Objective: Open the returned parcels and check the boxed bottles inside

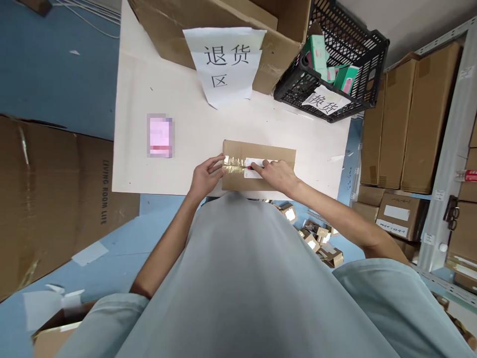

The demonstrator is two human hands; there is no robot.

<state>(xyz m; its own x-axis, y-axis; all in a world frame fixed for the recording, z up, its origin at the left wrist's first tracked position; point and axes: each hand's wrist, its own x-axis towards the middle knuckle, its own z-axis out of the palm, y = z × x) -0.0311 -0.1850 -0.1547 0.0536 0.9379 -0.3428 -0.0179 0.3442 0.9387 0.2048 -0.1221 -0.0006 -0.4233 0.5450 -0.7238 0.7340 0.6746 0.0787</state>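
A flat cardboard box lies near the front edge of the white table, with shiny clear tape along its seam and a white label on top. My left hand holds the box at its left end, fingertips and thumb against the edge. Over the label, my right hand is closed around a small red-and-black box cutter, its tip by the tape seam. Most of the cutter is hidden under the fingers. A pink item, blurred out, lies farther left on the table.
A big open carton with a paper sign stands at the back. Beside it, a black plastic crate holds green-and-pink boxes. Shelves with cartons line the right; small boxes lie on the floor. A large carton is left.
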